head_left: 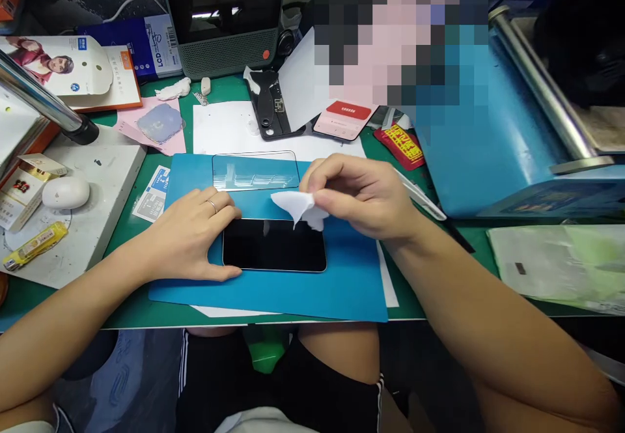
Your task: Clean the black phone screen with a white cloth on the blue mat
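Note:
A phone (273, 247) with a dark screen lies face up on a blue mat (293, 299). My left hand (195, 234) rests at its left end, thumb and fingers apart along the two long edges, steadying it against the mat. Above the phone's right end, my right hand (356, 195) pinches a crumpled white wipe (303, 206) between thumb and fingertips. Just behind the phone lies a clear screen protector (255, 171) with a thin dark border. Whether the wipe touches the screen is hard to make out; it appears to hang above it.
Behind the mat are a black phone case (268, 107), a second phone (342, 119) and a red packet (400, 145). White tweezers (422, 197) lie right of my right hand. A white box (97, 192) bears a yellow cutter (36, 245) and an earbud case (66, 193).

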Demonstrator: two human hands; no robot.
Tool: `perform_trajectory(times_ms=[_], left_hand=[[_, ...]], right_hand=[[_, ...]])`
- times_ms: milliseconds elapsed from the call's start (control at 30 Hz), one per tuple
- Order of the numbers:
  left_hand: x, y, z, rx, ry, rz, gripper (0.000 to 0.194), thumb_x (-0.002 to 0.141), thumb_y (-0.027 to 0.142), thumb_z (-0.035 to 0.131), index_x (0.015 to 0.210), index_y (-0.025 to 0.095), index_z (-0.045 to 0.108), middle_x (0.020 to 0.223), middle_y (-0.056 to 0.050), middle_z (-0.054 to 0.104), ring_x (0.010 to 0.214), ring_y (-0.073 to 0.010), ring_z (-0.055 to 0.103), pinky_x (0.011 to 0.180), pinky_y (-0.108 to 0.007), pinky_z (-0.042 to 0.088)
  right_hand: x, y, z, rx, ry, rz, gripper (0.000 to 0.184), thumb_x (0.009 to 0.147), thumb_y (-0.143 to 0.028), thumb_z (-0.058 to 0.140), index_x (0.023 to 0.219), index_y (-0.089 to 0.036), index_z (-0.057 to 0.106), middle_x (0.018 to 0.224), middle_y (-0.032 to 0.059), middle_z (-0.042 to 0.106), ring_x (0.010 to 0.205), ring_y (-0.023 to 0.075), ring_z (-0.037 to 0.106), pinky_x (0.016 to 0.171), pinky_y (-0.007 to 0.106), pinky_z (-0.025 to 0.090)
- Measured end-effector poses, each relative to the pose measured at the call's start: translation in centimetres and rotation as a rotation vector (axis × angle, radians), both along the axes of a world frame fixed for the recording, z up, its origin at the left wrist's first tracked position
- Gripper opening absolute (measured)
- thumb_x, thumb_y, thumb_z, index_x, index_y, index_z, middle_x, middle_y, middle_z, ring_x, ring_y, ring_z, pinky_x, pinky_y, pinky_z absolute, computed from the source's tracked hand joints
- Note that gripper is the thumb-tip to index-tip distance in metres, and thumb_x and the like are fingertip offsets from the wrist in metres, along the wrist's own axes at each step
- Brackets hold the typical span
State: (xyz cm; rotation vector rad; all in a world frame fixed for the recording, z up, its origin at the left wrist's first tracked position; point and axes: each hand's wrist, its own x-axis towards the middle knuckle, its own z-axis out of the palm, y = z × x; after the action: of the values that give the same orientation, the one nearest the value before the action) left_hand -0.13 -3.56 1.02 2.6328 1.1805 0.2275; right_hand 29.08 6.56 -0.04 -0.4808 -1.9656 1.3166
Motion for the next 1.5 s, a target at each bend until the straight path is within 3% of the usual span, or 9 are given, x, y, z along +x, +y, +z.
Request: perform_trajectory(times_ms=[167, 300, 400, 533, 733, 1000, 1233, 1367, 1500], left_hand=[[0.3, -0.1, 0.0, 0.024, 0.027, -0.009, 0.058, 0.090, 0.064, 0.072, 0.119, 0.015, 0.064, 0.111, -0.015, 0.071, 0.095, -0.0319, 0.065, 0.078, -0.045, 0.052], [0.3, -0.3, 0.2, 0.050, 0.051, -0.024, 0.055, 0.089, 0.065, 0.071, 0.113, 0.015, 0.064, 0.106, -0.014, 0.070, 0.091, -0.0307, 0.065, 0.073, -0.045, 0.051], [0.2, -0.4, 0.3, 0.081, 0.068, -0.036, 0.053, 0.090, 0.064, 0.069, 0.109, 0.015, 0.064, 0.103, -0.013, 0.070, 0.088, -0.0307, 0.065, 0.071, -0.046, 0.051], [0.2, -0.3, 0.4, 0.087, 0.056, -0.051, 0.053, 0.089, 0.063, 0.070, 0.108, 0.014, 0.063, 0.101, -0.014, 0.070, 0.087, -0.0307, 0.066, 0.070, -0.046, 0.052], [0.2, -0.2, 0.4, 0.050, 0.056, -0.041, 0.051, 0.088, 0.063, 0.071, 0.108, 0.017, 0.063, 0.099, -0.013, 0.070, 0.087, -0.0306, 0.067, 0.069, -0.044, 0.051], [0.4, -0.2, 0.7, -0.030, 0.082, -0.014, 0.046, 0.088, 0.058, 0.073, 0.109, 0.017, 0.062, 0.102, -0.011, 0.070, 0.090, -0.0284, 0.066, 0.076, -0.043, 0.053], [0.0, -0.4, -0.3, 0.020, 0.013, -0.012, 0.048, 0.085, 0.056, 0.073, 0.111, 0.018, 0.060, 0.102, -0.009, 0.067, 0.089, -0.0282, 0.065, 0.073, -0.042, 0.051], [-0.1, -0.4, -0.3, 0.016, 0.014, -0.022, 0.046, 0.086, 0.051, 0.072, 0.114, 0.018, 0.057, 0.102, -0.007, 0.063, 0.091, -0.0269, 0.064, 0.075, -0.042, 0.052], [0.2, -0.2, 0.3, -0.026, 0.072, -0.029, 0.043, 0.088, 0.046, 0.071, 0.117, 0.019, 0.053, 0.104, -0.005, 0.061, 0.091, -0.0235, 0.061, 0.076, -0.040, 0.053]], right_hand=[[-0.5, -0.6, -1.5, -0.039, 0.196, -0.212, 0.011, 0.097, -0.036, 0.079, 0.095, -0.027, 0.072, 0.086, -0.0014, 0.073, 0.069, 0.0159, 0.065, 0.058, 0.030, 0.053], [-0.6, -0.8, -1.5, 0.011, 0.176, -0.375, 0.021, 0.099, -0.047, 0.076, 0.093, -0.030, 0.067, 0.079, -0.0022, 0.066, 0.061, 0.0170, 0.060, 0.051, 0.033, 0.046], [-0.6, -0.7, -1.2, 0.068, 0.118, -0.467, 0.027, 0.101, -0.055, 0.071, 0.095, -0.031, 0.063, 0.083, -0.0006, 0.067, 0.063, 0.0185, 0.062, 0.052, 0.036, 0.050], [-0.6, -0.7, -1.0, 0.023, 0.138, -0.512, 0.017, 0.097, -0.044, 0.078, 0.103, -0.032, 0.068, 0.088, -0.0020, 0.071, 0.071, 0.0182, 0.067, 0.061, 0.036, 0.058], [-0.5, -1.3, -0.7, 0.063, 0.069, -0.455, 0.030, 0.099, -0.044, 0.076, 0.125, -0.033, 0.067, 0.099, 0.0004, 0.076, 0.085, 0.0219, 0.077, 0.075, 0.041, 0.069], [-0.7, -1.8, -0.2, 0.123, 0.068, -0.292, 0.006, 0.100, -0.034, 0.078, 0.096, -0.032, 0.074, 0.090, 0.0007, 0.077, 0.082, 0.0207, 0.076, 0.072, 0.037, 0.069], [-0.6, -1.4, 0.9, 0.080, 0.198, -0.371, 0.007, 0.101, -0.022, 0.076, 0.099, -0.028, 0.073, 0.092, -0.0010, 0.074, 0.079, 0.0165, 0.076, 0.069, 0.033, 0.065], [1.0, -1.4, 2.3, -0.026, 0.134, -0.277, 0.016, 0.099, -0.011, 0.075, 0.103, -0.026, 0.070, 0.091, -0.0032, 0.074, 0.074, 0.0134, 0.076, 0.068, 0.029, 0.065], [2.6, -1.3, 1.4, -0.076, 0.031, -0.197, 0.022, 0.098, -0.008, 0.076, 0.103, -0.026, 0.065, 0.079, -0.0080, 0.074, 0.066, 0.0103, 0.074, 0.060, 0.023, 0.059]])
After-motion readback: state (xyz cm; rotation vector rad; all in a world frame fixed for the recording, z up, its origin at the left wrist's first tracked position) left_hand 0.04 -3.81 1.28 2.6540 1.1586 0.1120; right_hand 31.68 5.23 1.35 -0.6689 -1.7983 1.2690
